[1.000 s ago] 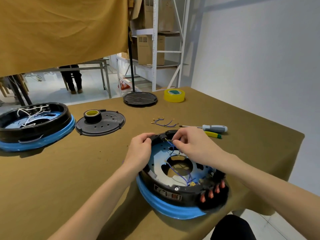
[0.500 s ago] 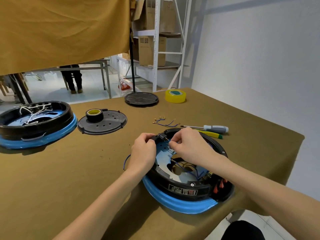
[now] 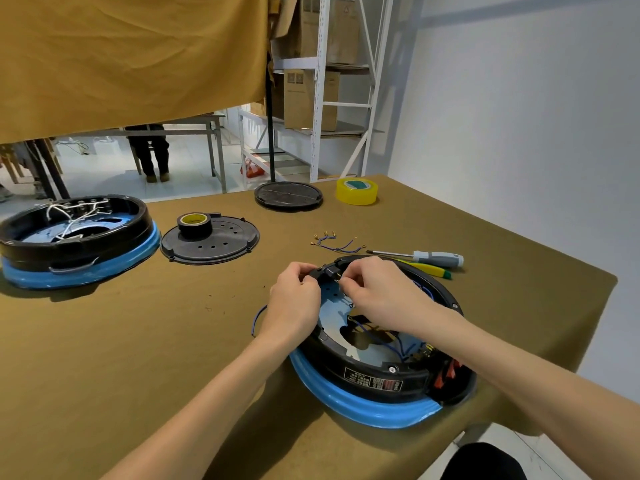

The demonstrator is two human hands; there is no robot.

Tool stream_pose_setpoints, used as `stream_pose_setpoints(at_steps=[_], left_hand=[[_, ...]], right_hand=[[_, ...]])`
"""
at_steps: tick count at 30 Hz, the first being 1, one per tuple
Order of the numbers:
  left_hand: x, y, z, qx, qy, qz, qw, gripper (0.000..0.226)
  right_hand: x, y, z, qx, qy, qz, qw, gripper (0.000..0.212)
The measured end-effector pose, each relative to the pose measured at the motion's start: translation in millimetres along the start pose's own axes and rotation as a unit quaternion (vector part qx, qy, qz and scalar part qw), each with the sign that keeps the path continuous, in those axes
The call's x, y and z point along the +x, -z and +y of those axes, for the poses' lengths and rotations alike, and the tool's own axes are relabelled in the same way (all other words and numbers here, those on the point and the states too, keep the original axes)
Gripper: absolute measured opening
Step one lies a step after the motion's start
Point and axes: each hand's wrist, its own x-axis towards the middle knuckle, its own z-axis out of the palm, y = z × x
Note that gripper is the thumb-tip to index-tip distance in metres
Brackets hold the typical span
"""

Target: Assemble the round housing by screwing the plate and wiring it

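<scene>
Right now the round housing lies flat on the tabletop, open face up, its blue rim nearest the person. At its far edge the left hand curls its fingers around a black connector block. Just beside them, the right hand pinches a small wire end against that block. Blue wires trail from under the right fingers toward the housing's near edge. Beyond the fingertips, loose wires and a screwdriver, pointing left, lie apart.

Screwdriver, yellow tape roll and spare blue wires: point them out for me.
Screwdriver (image 3: 437, 259): head view, on its grey handle.
Yellow tape roll (image 3: 356, 195): head view, on its outer side wall.
Spare blue wires (image 3: 337, 246): head view, on the loose strands' middle.
</scene>
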Motion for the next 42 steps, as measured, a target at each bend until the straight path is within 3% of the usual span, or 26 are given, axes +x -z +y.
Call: stream_pose_setpoints(at_steps=[3, 5, 8, 11, 14, 19, 23, 26, 42], left_hand=[[-2, 9, 2, 0.089, -0.116, 0.003, 0.989, 0.032], [-3, 17, 8, 0.139, -0.211, 0.01, 0.968, 0.025], [1, 24, 14, 0.122, -0.243, -0.03, 0.962, 0.008], [5, 31, 14, 0.102, -0.233, -0.084, 0.963, 0.008], [11, 34, 12, 0.137, -0.219, -0.092, 0.962, 0.006], [15, 30, 7, 0.136, -0.202, -0.101, 0.965, 0.013], [17, 29, 0, 0.028, -0.121, -0.114, 0.986, 0.034], [18, 26, -4, -0.001, -0.075, -0.118, 0.99, 0.036], [20, 21, -9, 0.009, -0.08, -0.102, 0.992, 0.036]], right_hand=[[0, 7, 3, 0.137, -0.013, -0.026, 0.99, 0.025], [1, 12, 5, 0.289, -0.047, -0.072, 0.954, 0.026], [-1, 18, 10, 0.366, -0.06, -0.129, 0.92, 0.025], [-6, 19, 14, 0.33, -0.031, -0.107, 0.937, 0.02], [-14, 18, 14, 0.127, 0.064, -0.004, 0.99, 0.013], [-18, 10, 5, -0.087, 0.086, 0.049, 0.991, 0.017], [-7, 6, 2, -0.038, 0.033, 0.028, 0.998, 0.022], [-1, 5, 3, -0.005, 0.019, 0.01, 1.0, 0.026], [0, -4, 4, 0.041, 0.003, -0.006, 0.999, 0.026]])
